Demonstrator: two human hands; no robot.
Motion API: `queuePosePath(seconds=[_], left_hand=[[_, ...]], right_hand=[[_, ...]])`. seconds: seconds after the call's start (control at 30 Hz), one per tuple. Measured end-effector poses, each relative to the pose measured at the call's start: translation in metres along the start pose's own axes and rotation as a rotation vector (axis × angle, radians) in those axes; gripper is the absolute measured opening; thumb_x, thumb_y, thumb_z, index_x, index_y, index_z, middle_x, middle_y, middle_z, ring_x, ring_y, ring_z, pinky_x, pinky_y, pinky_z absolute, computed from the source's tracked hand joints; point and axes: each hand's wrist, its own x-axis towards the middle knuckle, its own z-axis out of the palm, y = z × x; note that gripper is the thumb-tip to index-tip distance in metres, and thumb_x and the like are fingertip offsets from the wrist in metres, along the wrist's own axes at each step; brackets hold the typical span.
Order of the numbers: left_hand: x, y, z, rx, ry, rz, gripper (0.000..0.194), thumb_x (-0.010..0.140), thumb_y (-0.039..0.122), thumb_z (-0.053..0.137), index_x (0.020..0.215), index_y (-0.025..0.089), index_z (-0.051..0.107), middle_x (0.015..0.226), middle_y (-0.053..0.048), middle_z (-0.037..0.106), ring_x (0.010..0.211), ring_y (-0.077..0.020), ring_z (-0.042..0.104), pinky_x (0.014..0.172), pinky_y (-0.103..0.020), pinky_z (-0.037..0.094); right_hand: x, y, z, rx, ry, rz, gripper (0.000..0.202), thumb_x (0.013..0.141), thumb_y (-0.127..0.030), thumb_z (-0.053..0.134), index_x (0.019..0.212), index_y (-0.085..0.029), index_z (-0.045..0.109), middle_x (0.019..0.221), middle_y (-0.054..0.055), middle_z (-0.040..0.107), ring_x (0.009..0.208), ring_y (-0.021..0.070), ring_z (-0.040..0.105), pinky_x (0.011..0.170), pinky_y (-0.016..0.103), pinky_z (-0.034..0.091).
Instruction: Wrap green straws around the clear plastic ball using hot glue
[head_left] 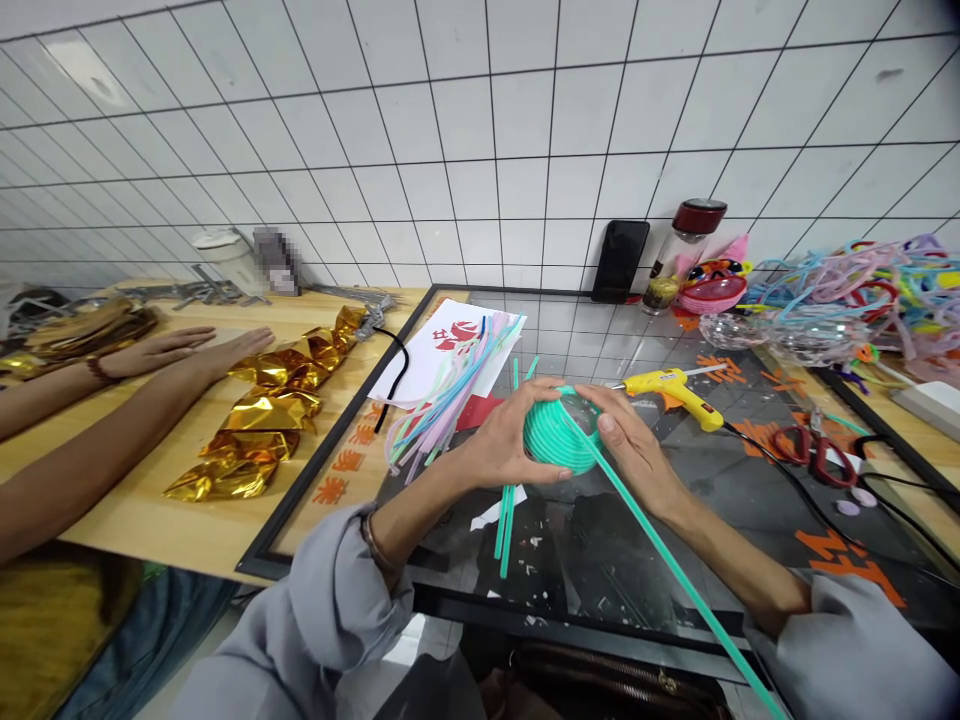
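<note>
My left hand [506, 438] is curled around a ball [551, 437] wound with rows of green pipe cleaner; a clear, glossy patch shows at its upper right. My right hand [626, 440] closes on the ball's other side, thumb bent near the clear patch. From the ball a long green pipe cleaner end [675, 570] runs down toward my right sleeve. Under my left wrist lie several straight green pipe cleaners [504, 540] and a scrap of white paper [487, 512]. Right of the ball rests a yellow hot glue gun [675, 395] with a glue stick in its back.
Pastel pipe cleaners [457, 385] lie on white paper [405, 370]. At the right are red-handled scissors [817, 455], cables and a heap of pipe cleaners [870, 290]. A phone [620, 262] and glass bottle [679, 255] stand by the wall. Another person's hands [225, 350] rest beside gold foil [274, 410].
</note>
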Motion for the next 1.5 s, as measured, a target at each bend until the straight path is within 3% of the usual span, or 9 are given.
queuePosePath(seconds=[0.17, 0.3, 0.6, 0.8, 0.97, 1.23, 1.5], left_hand=[[0.0, -0.001, 0.001, -0.003, -0.002, -0.008, 0.085, 0.066, 0.044, 0.088, 0.133, 0.026, 0.039, 0.144, -0.019, 0.049, 0.136, -0.0358, 0.053, 0.111, -0.059, 0.045], [0.0, 0.0, 0.0, -0.014, 0.0, -0.009, 0.083, 0.067, 0.045, 0.087, 0.132, 0.025, 0.039, 0.144, -0.019, 0.048, 0.137, -0.0364, 0.052, 0.113, -0.059, 0.044], [0.0, 0.001, 0.0, 0.006, 0.001, -0.038, 0.083, 0.067, 0.046, 0.087, 0.131, 0.025, 0.039, 0.143, -0.019, 0.049, 0.135, -0.0359, 0.053, 0.111, -0.057, 0.045], [-0.001, 0.0, 0.0, 0.021, 0.013, -0.044, 0.082, 0.066, 0.042, 0.087, 0.131, 0.026, 0.039, 0.142, -0.017, 0.049, 0.133, -0.0364, 0.055, 0.109, -0.057, 0.045], [-0.002, 0.0, 0.001, 0.008, 0.017, -0.047, 0.081, 0.066, 0.043, 0.087, 0.13, 0.026, 0.04, 0.142, -0.017, 0.049, 0.133, -0.0358, 0.055, 0.11, -0.056, 0.046], [-0.002, 0.001, 0.002, -0.016, 0.021, -0.074, 0.08, 0.066, 0.043, 0.088, 0.128, 0.026, 0.041, 0.142, -0.017, 0.05, 0.133, -0.0352, 0.055, 0.112, -0.057, 0.045], [-0.001, 0.0, 0.002, -0.026, 0.018, -0.06, 0.081, 0.065, 0.043, 0.088, 0.129, 0.025, 0.041, 0.143, -0.018, 0.049, 0.134, -0.0356, 0.054, 0.111, -0.058, 0.044]], right_hand=[[-0.002, 0.002, 0.001, -0.025, -0.004, -0.021, 0.044, 0.105, -0.045, 0.037, 0.14, -0.027, 0.056, 0.138, 0.009, 0.059, 0.133, 0.0226, 0.051, 0.113, 0.044, 0.042], [-0.005, 0.002, 0.002, -0.062, 0.063, -0.069, 0.04, 0.106, -0.036, 0.039, 0.143, -0.029, 0.052, 0.137, 0.007, 0.059, 0.13, 0.0216, 0.052, 0.11, 0.044, 0.043], [-0.009, -0.007, -0.001, -0.291, 0.149, -0.403, 0.042, 0.097, -0.018, 0.053, 0.137, -0.026, 0.053, 0.126, 0.012, 0.059, 0.116, 0.0258, 0.056, 0.098, 0.046, 0.044], [-0.01, -0.012, 0.004, -0.341, 0.236, -0.515, 0.042, 0.088, -0.02, 0.067, 0.129, -0.022, 0.058, 0.108, 0.011, 0.062, 0.102, 0.0276, 0.06, 0.087, 0.046, 0.048], [-0.012, -0.021, 0.005, -0.289, 0.29, -0.455, 0.026, 0.091, -0.012, 0.064, 0.113, -0.025, 0.067, 0.096, 0.004, 0.063, 0.089, 0.0197, 0.061, 0.078, 0.037, 0.049], [-0.013, -0.024, 0.005, -0.146, 0.305, -0.215, 0.013, 0.092, -0.018, 0.066, 0.1, -0.026, 0.072, 0.091, 0.0, 0.061, 0.085, 0.0144, 0.061, 0.073, 0.028, 0.05], [-0.01, -0.023, 0.005, -0.1, 0.274, -0.197, 0.01, 0.091, -0.018, 0.067, 0.093, -0.026, 0.074, 0.088, 0.001, 0.06, 0.083, 0.0145, 0.06, 0.07, 0.027, 0.049]])
